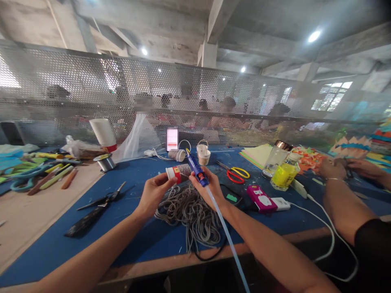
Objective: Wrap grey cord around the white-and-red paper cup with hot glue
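Note:
My left hand (153, 192) grips a white and red paper cup (173, 173) by its rim end, the cup lying on its side in the air. Grey cord is wound round the part of the cup toward my right. My right hand (211, 188) is closed round a blue hot glue gun (198, 174), its yellow nozzle pointing up and away beside the wound cup. A long translucent glue stick (229, 232) trails from its back end. Below both hands lies a loose heap of grey cord (186, 211). Whether the nozzle touches the cup, I cannot tell.
Black scissors (102, 205) lie left, red-and-yellow scissors (236, 174) right. Two cord-wrapped cups, one a small basket (203, 154), stand near a phone (172, 139). A magenta power bank (261, 198), bottles and a co-worker's arms (342, 195) are at right. A perforated screen stands behind.

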The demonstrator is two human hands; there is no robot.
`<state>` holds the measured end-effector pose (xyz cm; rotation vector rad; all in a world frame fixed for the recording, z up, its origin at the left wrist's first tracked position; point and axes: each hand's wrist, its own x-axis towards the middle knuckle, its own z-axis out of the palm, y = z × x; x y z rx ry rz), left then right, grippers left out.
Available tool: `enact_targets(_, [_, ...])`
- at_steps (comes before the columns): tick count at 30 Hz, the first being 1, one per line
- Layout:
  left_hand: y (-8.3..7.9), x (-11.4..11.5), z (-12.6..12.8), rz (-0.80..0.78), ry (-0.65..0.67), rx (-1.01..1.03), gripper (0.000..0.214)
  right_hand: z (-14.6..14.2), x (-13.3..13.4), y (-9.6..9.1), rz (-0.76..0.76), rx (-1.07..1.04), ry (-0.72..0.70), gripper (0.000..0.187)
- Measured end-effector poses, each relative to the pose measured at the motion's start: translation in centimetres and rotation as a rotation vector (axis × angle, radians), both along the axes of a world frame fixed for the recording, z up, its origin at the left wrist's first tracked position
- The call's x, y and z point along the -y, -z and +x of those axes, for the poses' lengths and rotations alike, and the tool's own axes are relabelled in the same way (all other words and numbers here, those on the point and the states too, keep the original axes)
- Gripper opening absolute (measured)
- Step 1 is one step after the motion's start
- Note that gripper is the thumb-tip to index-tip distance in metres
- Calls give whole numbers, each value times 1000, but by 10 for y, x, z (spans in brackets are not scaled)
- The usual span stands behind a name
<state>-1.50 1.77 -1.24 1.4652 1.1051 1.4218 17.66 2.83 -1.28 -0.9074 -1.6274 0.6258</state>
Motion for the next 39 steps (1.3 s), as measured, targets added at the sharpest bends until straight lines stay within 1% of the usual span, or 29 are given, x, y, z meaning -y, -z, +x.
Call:
enact_targets(3, [0,0,-1,14,-14,-8,35,2,-2,1,-22,-15,-9,24])
enact_targets(6, [0,0,-2,25,-23,-5,33,1,-3,4,-78,10,-26,26])
enact_targets(9, [0,0,-2,4,-14,33,33,-1,-1,5,-115,23,-59,25])
enact_targets(13, [1,0,0,-30,12,103,35,-6,2,6,-59,28,-89,25])
enact_targets(17, [2,-1,1,-33,21,130,34,-8,4,8,-55,22,-114,24])
enact_targets(22, [2,-2,0,-40,15,149,31,-4,2,8,-30,36,-74,23])
enact_targets(25, [2,-2,-1,-50,17,166,33,-3,-1,7,-44,32,-63,25])
enact_targets(28, [2,-2,0,-56,14,193,35,-5,-1,8,-59,40,-53,25])
enact_targets(31, [2,-3,2,-60,23,235,36,-9,0,10,-39,46,-54,24])
enact_targets(35, [3,-4,3,-89,58,290,35,-13,3,12,-12,15,-52,21])
enact_targets(39, [4,-4,3,-83,57,283,34,-14,3,12,1,-16,-54,16])
